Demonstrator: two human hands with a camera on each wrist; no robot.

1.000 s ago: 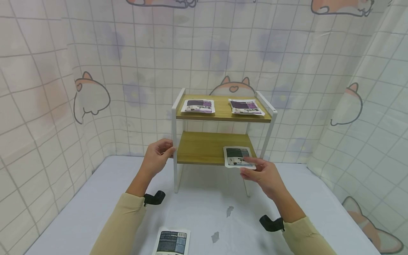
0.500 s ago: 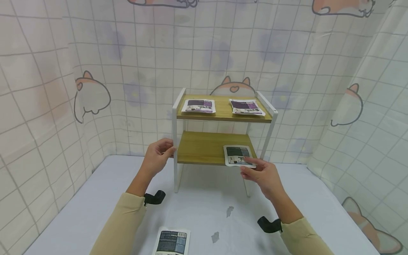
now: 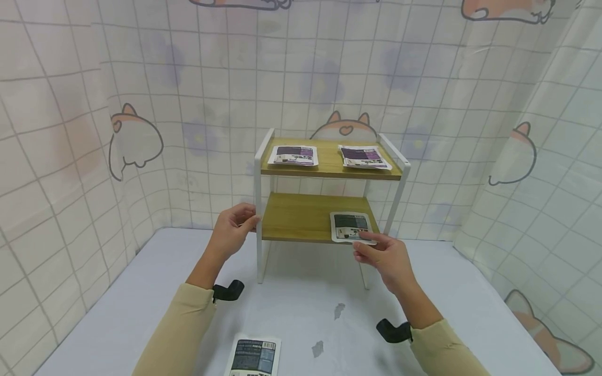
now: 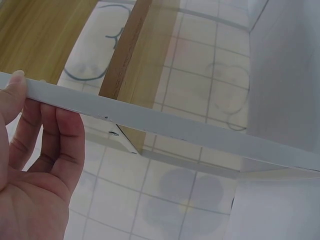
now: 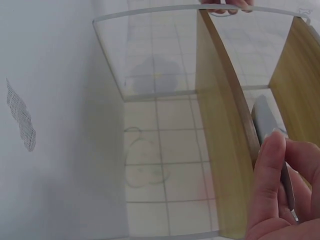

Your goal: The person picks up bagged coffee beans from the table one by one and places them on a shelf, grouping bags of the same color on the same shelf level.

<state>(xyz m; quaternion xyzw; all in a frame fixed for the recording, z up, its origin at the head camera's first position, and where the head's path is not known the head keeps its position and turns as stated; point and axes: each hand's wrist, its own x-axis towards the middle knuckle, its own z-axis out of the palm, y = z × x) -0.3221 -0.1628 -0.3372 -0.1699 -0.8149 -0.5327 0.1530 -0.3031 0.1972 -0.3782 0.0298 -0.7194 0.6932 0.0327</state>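
A two-tier shelf rack [image 3: 296, 215] with wooden boards and a white frame stands ahead. My left hand [image 3: 233, 228] pinches its left front post [image 3: 258, 203] between thumb and fingers, beside the lower board; the left wrist view shows the thumb over the white bar [image 4: 165, 127] with fingers curled behind. At the right side of that lower board lies a flat dark green and white packet [image 3: 347, 223]. My right hand [image 3: 388, 259] pinches its front right corner. In the right wrist view the packet [image 5: 265, 117] appears edge-on, close over the board's front edge.
On the upper board lie purple and white packets, one at left [image 3: 293, 155] and one or more at right [image 3: 364, 157]. Another dark packet [image 3: 254, 357] rests on the white-covered table [image 3: 301, 313] near the front. A patterned curtain [image 3: 226, 83] surrounds the table.
My right hand has slid the green packet slightly farther back onto the lower board, its wrist shifting a little left. The left hand stays on the post.
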